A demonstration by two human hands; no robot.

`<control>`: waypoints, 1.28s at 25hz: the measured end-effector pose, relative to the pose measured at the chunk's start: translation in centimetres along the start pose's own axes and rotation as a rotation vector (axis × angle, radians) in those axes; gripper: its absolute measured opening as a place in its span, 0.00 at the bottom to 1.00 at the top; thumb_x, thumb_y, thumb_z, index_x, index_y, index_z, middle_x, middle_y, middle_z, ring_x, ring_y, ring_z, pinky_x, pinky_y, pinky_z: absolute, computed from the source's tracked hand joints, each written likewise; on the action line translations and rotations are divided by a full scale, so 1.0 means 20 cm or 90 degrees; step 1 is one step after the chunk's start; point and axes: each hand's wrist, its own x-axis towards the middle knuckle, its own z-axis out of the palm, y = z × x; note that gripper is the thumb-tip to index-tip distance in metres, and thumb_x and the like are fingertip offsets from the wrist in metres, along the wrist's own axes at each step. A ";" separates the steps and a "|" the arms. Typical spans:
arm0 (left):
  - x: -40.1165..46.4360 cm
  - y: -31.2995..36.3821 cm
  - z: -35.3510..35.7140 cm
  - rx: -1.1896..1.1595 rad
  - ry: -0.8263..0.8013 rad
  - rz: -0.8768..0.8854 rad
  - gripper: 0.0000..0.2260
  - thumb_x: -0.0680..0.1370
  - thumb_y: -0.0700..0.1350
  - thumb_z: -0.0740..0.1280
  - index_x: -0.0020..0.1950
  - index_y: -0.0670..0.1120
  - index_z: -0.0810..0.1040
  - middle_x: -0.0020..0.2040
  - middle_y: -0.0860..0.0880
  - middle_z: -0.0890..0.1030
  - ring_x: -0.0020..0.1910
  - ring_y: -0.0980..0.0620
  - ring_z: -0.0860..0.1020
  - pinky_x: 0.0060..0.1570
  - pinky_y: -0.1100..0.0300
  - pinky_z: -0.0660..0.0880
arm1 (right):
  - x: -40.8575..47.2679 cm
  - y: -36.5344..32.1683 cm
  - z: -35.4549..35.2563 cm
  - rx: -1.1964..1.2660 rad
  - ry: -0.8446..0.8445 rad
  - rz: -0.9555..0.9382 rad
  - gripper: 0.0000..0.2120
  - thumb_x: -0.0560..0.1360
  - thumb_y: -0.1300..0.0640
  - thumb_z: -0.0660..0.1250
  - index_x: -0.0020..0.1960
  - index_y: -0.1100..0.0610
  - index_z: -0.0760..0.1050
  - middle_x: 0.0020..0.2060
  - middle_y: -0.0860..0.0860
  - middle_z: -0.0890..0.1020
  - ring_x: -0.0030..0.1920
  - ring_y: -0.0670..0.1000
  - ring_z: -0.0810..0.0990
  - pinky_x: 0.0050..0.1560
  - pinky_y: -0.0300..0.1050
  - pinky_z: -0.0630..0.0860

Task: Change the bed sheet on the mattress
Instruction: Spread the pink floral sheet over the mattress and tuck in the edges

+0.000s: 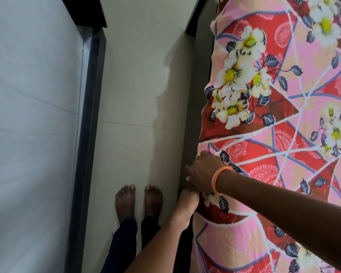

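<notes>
Your right hand (204, 170) lies palm down on the side edge of the floral bed sheet (274, 119), fingers bent over the edge and pointing toward the floor side. It presses on the cloth; whether the fingertips pinch the fabric underneath cannot be told, since they curl out of sight. A ring sits on one finger and an orange wristband (218, 178) circles the wrist just behind the hand.

Your left hand (186, 200) sits directly below and nearer to you than the right one, touching it. Its fingers are curled in against the sheet's hanging edge, closed around a fold of the cloth at the side of the mattress.

The sheet, pink and red with white flowers and dark leaves, spreads away from both hands to the right and far ahead, covering the mattress top and draping over its side. The dark bed frame (193, 107) runs just to the left of your hands, under the hanging cloth.

To the left of the hands lies the pale tiled floor (138, 95), with your bare feet (139, 200) standing on it close beside the left hand. Well beyond the floor strip, far left of both hands, stands a second bed with a plain white mattress (32, 115) in a dark frame.
</notes>
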 end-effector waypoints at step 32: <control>0.08 0.75 0.25 0.080 0.306 0.224 0.09 0.81 0.47 0.61 0.51 0.47 0.81 0.48 0.48 0.84 0.48 0.50 0.81 0.49 0.55 0.77 | 0.25 0.62 -0.43 -0.183 0.164 0.015 0.10 0.79 0.60 0.57 0.56 0.60 0.74 0.49 0.57 0.78 0.48 0.58 0.77 0.48 0.52 0.69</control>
